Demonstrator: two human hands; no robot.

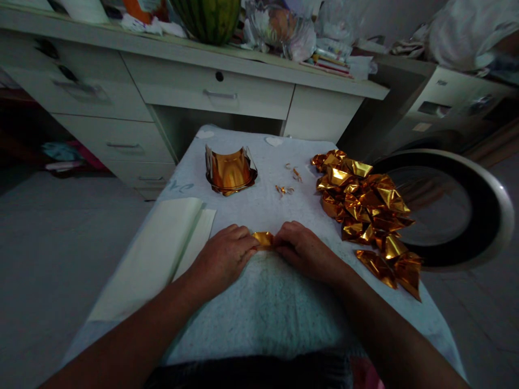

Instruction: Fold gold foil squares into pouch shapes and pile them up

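On pale-blue cloth-covered worktop (259, 319): pinching small gold-foil piece (263, 239) in left fingers (242, 237) and right fingers (287, 237); possibly risking tearing by overpulling.

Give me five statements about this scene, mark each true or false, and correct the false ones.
1. The left hand and right hand both hold the small gold foil piece. True.
2. The heap of gold foil pieces lies left of both hands. False: the heap of gold foil pieces lies to their right.
3. The pale paper lies left of the left hand. True.
4. The round door is shut. False: the round door stands open.
5. The watermelon sits on the white counter. True.
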